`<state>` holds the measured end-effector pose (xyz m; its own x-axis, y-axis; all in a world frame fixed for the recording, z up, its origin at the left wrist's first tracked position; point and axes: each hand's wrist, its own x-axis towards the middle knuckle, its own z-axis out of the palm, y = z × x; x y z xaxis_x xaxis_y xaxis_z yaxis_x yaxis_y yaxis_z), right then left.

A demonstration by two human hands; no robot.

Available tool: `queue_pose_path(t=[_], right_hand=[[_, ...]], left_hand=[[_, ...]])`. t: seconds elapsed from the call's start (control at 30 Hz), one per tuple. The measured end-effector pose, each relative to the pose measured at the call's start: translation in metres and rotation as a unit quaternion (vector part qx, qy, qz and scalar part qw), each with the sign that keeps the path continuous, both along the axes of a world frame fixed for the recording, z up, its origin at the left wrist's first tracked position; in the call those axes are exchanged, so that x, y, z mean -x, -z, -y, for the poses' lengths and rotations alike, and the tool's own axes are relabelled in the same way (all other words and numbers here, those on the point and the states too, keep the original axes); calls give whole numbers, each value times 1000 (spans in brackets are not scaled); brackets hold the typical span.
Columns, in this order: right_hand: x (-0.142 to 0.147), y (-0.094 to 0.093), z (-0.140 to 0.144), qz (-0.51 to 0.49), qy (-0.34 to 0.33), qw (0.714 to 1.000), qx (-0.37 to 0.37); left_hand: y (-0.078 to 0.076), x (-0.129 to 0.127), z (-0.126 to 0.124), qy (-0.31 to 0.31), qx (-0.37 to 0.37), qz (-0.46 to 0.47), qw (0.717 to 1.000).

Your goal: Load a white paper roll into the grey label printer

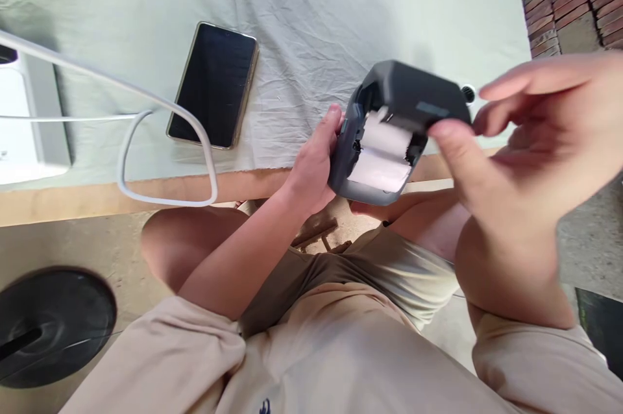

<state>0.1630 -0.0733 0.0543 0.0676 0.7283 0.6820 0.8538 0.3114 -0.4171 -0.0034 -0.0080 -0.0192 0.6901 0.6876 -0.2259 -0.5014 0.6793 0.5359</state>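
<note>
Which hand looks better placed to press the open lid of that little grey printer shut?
The right hand, probably. Its thumb and fingers already rest on the raised lid of the printer, above the white paper roll. The left hand is wrapped round the printer's side, steadying the body, so it seems busy.

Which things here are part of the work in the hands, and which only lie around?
In use: grey printer, its paper roll, left hand, right hand.

Lying about: phone, white cable, white box, black round base.
</note>
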Motion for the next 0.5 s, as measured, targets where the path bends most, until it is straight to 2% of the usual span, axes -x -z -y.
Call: queue_pose_path(t=[0.07, 0.13, 0.23, 0.33, 0.5], right_hand=[[5, 2, -5, -47, 55, 996, -49], [8, 2, -8, -43, 72, 994, -63], [4, 0, -10, 50, 11, 999, 14], [-7, 1, -13, 168, -24, 976, 139], [-23, 9, -31, 255, -25, 947, 192]], left_hand=[[-1, 2, 0, 18, -22, 31, 999], [-1, 4, 1, 9, -36, 35, 999], [1, 4, 2, -8, -46, 20, 999], [1, 3, 3, -18, -49, -8, 999], [-1, 2, 4, -22, -61, -34, 997]])
